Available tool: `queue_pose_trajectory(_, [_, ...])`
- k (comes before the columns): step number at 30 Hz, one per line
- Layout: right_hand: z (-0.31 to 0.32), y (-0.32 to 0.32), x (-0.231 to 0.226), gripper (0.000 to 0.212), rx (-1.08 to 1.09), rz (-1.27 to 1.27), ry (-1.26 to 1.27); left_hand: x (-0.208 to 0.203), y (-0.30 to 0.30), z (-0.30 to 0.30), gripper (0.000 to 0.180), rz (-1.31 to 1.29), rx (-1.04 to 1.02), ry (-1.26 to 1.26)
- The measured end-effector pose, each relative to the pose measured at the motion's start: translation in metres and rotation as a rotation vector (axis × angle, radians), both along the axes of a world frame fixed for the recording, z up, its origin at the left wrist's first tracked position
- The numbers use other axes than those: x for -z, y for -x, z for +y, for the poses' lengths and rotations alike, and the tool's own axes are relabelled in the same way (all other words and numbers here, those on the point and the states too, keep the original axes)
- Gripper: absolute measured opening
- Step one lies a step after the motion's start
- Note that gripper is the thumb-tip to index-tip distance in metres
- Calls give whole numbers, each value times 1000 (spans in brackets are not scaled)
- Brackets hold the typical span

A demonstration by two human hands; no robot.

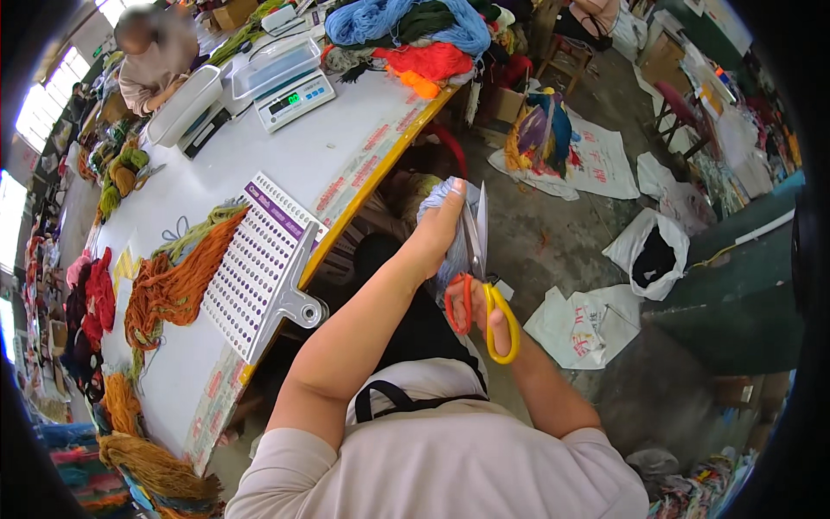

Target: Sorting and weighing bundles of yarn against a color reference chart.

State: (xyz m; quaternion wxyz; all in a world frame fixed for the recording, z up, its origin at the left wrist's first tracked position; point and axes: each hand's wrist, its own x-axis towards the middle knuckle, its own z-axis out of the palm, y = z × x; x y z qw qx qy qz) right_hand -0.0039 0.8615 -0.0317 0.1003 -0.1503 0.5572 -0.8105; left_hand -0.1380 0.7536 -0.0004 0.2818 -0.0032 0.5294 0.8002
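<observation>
In front of my body, beyond the table's edge, my left hand (438,227) is closed around a skein of light blue yarn (455,258). Its thumb lies along the top of the strands. A pair of scissors (475,249) with one red and one yellow handle is in my right hand (481,310), whose fingers are partly hidden by the handles. The metal blades point away from me, close against the right side of the yarn; whether strands lie between them I cannot tell.
The table (285,160) on my left bears a punched card (259,268) with a large metal clip (298,298), orange yarn (186,281) and a digital scale (294,102). Colourful yarn (415,35) piles at its far end. White sacks (584,324) lie right. Another person (147,73) sits across.
</observation>
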Motion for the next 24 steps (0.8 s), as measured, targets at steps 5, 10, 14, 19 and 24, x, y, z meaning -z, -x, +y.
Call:
queue_pose_trajectory(5, [4, 15, -8, 69, 292, -55, 112, 8, -6, -1, 59, 50, 105, 23])
queue_pose_trajectory(10, [31, 29, -31, 36, 655, 109, -107, -14, -1, 0, 75, -225, 48, -317])
queue_pose_trajectory(14, [27, 57, -46, 60, 666, 381, -348, -71, 3, 14, 76, -35, 213, -524])
queue_pose_trajectory(19, [42, 77, -117, 50, 725, 180, -229, -150, 17, 19, 74, 959, 186, 427])
queue_pose_trajectory(24, [33, 74, -189, 30, 442, 72, 202, -142, 42, 4, 78, 421, 568, -380])
